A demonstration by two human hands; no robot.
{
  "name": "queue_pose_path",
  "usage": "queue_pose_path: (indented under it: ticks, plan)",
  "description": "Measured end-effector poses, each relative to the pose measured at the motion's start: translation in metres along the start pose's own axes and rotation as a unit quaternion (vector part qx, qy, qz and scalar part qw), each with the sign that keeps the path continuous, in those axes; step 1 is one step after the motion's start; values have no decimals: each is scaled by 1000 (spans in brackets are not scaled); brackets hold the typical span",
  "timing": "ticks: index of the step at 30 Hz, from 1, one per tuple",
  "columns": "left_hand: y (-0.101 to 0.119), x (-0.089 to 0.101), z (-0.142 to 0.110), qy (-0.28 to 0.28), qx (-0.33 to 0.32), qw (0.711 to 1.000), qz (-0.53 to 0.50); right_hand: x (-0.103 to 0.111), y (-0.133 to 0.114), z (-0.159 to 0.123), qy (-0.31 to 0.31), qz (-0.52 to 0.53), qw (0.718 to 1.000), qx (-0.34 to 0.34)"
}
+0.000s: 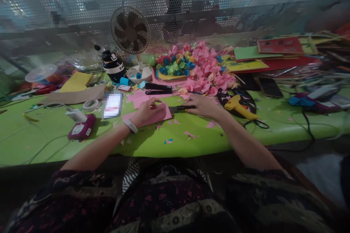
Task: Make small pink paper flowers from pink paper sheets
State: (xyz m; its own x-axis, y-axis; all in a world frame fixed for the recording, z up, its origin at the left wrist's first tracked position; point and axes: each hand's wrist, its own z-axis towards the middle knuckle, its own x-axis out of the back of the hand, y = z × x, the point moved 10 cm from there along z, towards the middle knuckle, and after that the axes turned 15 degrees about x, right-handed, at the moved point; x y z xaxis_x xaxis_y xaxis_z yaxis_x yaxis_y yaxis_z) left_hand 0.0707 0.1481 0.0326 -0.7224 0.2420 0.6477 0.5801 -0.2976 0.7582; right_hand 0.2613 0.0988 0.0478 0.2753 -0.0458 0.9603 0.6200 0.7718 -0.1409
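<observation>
A folded sheet of pink paper [162, 114] lies near the front of the green table, and my left hand [145, 111] is closed on it, fingers curled at its upper side. My right hand [201, 105] grips dark-handled scissors [179, 108], whose tips point left at the sheet's right edge. More pink paper [139, 98] lies just behind my left hand, below a black stapler [158, 89]. Small pink scraps [190, 135] are scattered in front of both hands.
Behind my hands rises a heap of pink folded paper pieces [209, 65], beside blue and green ones [177, 67]. A yellow glue gun [240, 107] lies to the right. Leftward are a lit phone [112, 105], a purple power box [82, 127] and a fan [130, 31].
</observation>
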Motion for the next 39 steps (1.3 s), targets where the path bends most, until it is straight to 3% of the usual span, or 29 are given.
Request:
queue_pose_path:
  ticks: [11,15,19,23,39]
  plan:
    - [-8,-11,28,35,43,998,43,-8,16,-5,-22,3,1000,-18]
    - [10,-11,19,46,-38,990,128,-9,18,-4,-17,6,1000,-18]
    - [20,-31,-14,-73,-155,953,249,-7,18,-5,-20,3,1000,-23]
    - [3,-42,-48,-168,-169,924,300,-9,18,-5,-28,7,999,-26]
    - [2,-43,-54,-179,-158,930,278,-11,5,-7,-54,42,998,7]
